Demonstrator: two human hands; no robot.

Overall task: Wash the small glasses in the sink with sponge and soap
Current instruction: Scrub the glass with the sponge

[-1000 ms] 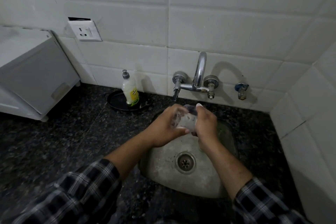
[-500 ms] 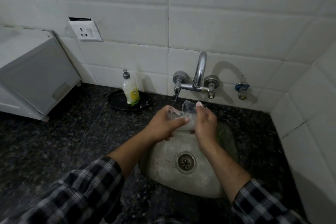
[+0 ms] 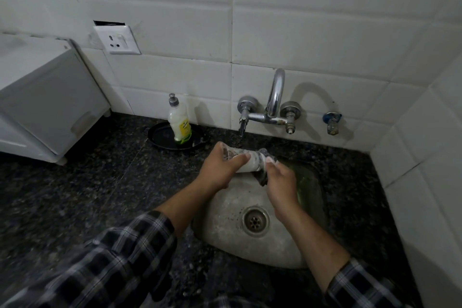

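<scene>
Around the sink point(image 3: 262, 252), largest first: dark bench point(image 3: 75, 182); tap point(image 3: 272, 107) behind the sink; soap point(image 3: 179, 124) on a black tray point(image 3: 160, 136), behind-left. Left hand point(image 3: 220, 167) clasps a glass point(image 3: 246, 161) sideways over the sink, mouth rightward, likely for access. Right hand point(image 3: 281, 182) grips a sponge point(image 3: 263, 165) pressed at that mouth, apparently scrubbing.
</scene>
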